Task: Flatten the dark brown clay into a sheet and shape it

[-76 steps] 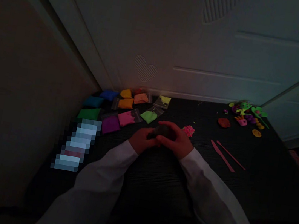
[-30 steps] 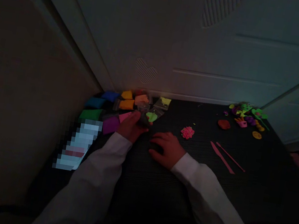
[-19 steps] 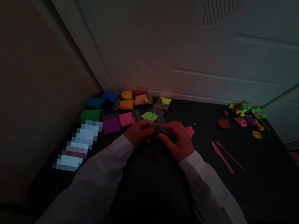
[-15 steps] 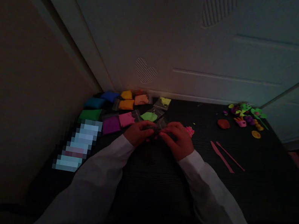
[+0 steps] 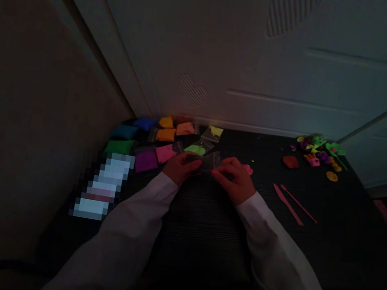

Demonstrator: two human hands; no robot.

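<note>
Between my two hands is a small clear plastic bag (image 5: 209,162), dark inside; what it contains is too dim to make out. My left hand (image 5: 180,166) pinches its left end between thumb and fingers. At the bag's right edge, the thumb and fingertips of my right hand (image 5: 234,177) are closed on it. A pink flower-like clay piece (image 5: 248,169) shows partly behind my right hand. Just beyond my left hand lies a bag of light green clay (image 5: 195,149), with a bag of pink clay (image 5: 165,154) to its left.
More clay bags, such as a purple one (image 5: 146,161) and a green one (image 5: 119,146), lie at the left, near a lit phone (image 5: 105,184). At the right are a pink plastic knife (image 5: 287,204), a thin pink stick (image 5: 298,203), a red-brown clay lump (image 5: 290,162) and small colourful clay figures (image 5: 313,157).
My left hand reached over the bags at the left, then came back to my right hand. The hands have since drawn slightly apart, and more of the clear bag shows between them.
</note>
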